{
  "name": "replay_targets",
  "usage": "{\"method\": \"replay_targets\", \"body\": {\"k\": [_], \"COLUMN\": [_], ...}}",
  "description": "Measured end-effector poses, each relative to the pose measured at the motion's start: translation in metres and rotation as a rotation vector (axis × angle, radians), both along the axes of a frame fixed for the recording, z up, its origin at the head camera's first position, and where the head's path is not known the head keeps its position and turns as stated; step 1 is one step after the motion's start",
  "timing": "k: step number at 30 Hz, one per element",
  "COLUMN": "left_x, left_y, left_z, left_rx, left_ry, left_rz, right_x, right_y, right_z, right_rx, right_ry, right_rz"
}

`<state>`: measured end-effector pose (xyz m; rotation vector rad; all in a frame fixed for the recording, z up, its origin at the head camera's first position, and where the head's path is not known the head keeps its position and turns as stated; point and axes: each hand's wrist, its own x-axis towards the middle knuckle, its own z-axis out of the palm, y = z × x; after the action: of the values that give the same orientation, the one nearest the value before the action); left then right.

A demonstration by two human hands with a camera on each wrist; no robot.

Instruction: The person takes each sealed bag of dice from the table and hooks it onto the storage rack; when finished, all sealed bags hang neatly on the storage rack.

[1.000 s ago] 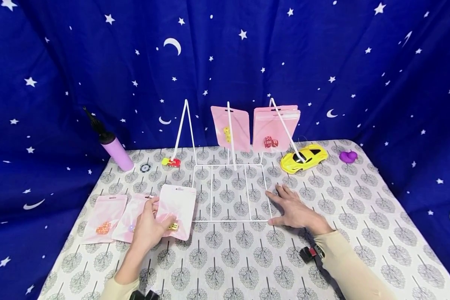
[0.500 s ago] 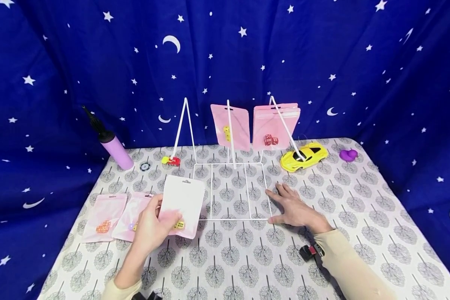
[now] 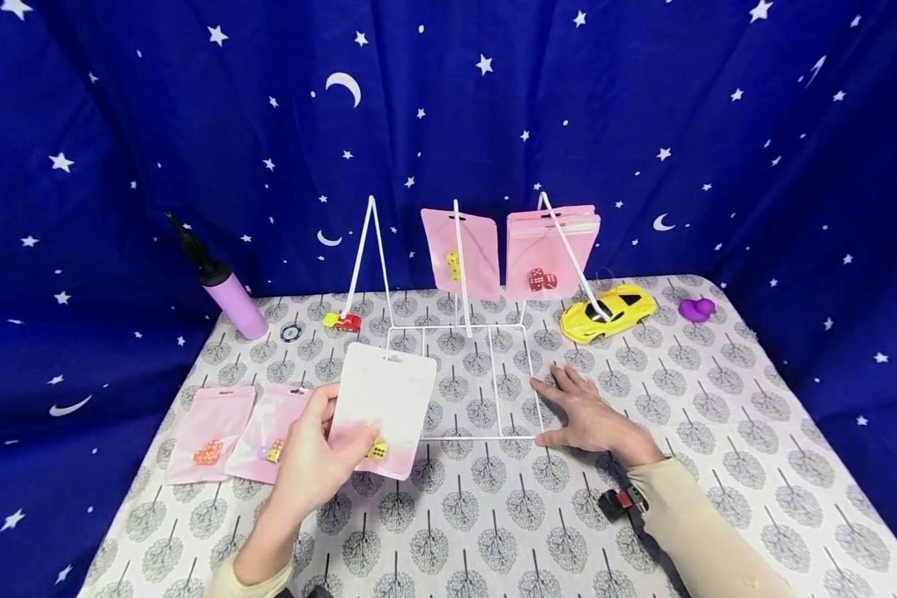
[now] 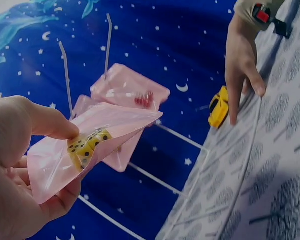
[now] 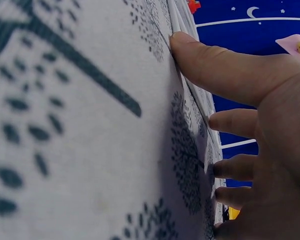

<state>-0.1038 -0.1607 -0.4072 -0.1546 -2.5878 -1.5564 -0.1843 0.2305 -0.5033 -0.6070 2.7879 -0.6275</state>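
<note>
My left hand [image 3: 317, 453] pinches a pink zip pouch [image 3: 389, 399] between thumb and fingers, held above the table. Yellow dice [image 4: 87, 147] show through its clear front, under my thumb in the left wrist view. My right hand [image 3: 586, 411] rests with spread fingers at the right side of the white wire rack [image 3: 493, 382], thumb and fingertips at the base wire. From the rack's middle prong hangs a pink pouch with yellow dice [image 3: 482, 257]. Several pouches, the front one with red dice [image 3: 543, 280], hang from the right prong. The left prong [image 3: 357, 257] bears none.
Two more pink pouches lie at the left, one with orange dice [image 3: 208, 453], one with mixed dice [image 3: 274, 451]. Behind stand a purple pump [image 3: 235, 307], a poker chip [image 3: 291, 332], a small red-yellow car [image 3: 342, 321], a yellow car [image 3: 609, 314] and a purple duck [image 3: 697, 310].
My left hand has lifted the pouch off the table's left part and carried it rightward, to the rack's left front corner. The right hand stays in place.
</note>
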Motion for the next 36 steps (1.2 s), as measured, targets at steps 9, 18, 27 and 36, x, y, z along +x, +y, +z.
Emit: {"method": "replay_targets", "body": {"k": [9, 18, 27, 36], "left_x": [0.008, 0.013, 0.017, 0.017], "left_y": [0.013, 0.023, 0.035, 0.045], "left_z": [0.008, 0.015, 0.026, 0.033], "left_rx": [0.097, 0.2, 0.289, 0.31], "left_ry": [0.061, 0.077, 0.116, 0.15], "left_rz": [-0.075, -0.173, -0.263, -0.321], "right_x": [0.001, 0.001, 0.0, 0.0], "right_y": [0.0, 0.001, 0.001, -0.001], "right_z": [0.0, -0.002, -0.001, 0.0], "right_rx": [0.001, 0.01, 0.003, 0.002], "right_ry": [0.028, 0.016, 0.023, 0.039], "right_rz": [0.011, 0.003, 0.007, 0.011]}}
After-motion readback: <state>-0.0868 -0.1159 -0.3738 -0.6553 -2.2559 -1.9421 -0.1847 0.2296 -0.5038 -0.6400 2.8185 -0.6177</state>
